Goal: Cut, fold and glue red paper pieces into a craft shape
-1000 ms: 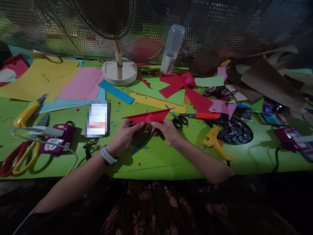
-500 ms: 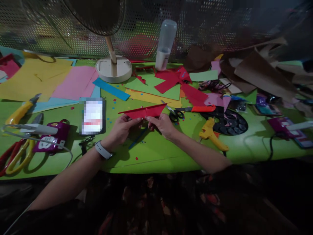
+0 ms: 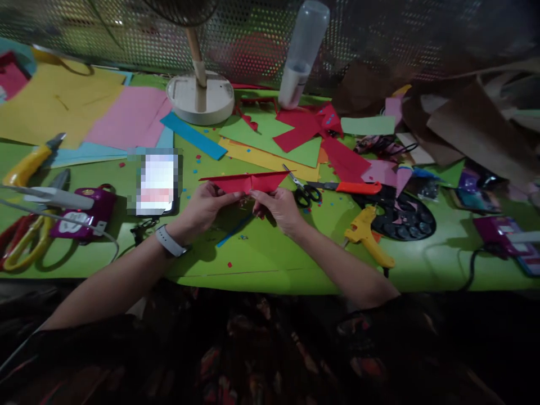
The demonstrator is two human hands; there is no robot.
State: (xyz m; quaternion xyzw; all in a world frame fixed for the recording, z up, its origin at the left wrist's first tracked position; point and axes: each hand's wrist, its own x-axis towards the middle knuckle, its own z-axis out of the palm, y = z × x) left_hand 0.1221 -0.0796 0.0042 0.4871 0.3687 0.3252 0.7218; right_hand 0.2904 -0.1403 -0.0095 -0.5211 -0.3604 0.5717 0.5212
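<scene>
A piece of folded red paper (image 3: 248, 182) spans the gap between my two hands, wide along its far edge and creased at the middle. My left hand (image 3: 206, 208) pinches its near left side, thumb on top. On the near right side, my right hand (image 3: 278, 209) grips the same paper, and the two thumb tips almost meet at the centre crease. The fingers beneath the paper are partly hidden. Black-handled scissors (image 3: 307, 194) lie just right of my right hand. Under the hands, a thin blue strip (image 3: 234, 230) rests on the green tabletop (image 3: 270, 275).
A phone (image 3: 157, 183) lies left of my hands, near large yellow-handled scissors (image 3: 31, 242). To the right are an orange-handled knife (image 3: 358, 187), a yellow glue gun (image 3: 371, 236) and a black palette (image 3: 405, 216). Behind stand a fan (image 3: 200, 98) and a bottle (image 3: 304, 56).
The view has tilted and shifted slightly, so the table appears higher at the left. The red paper is opened a little more towards me; both hands keep their hold.
</scene>
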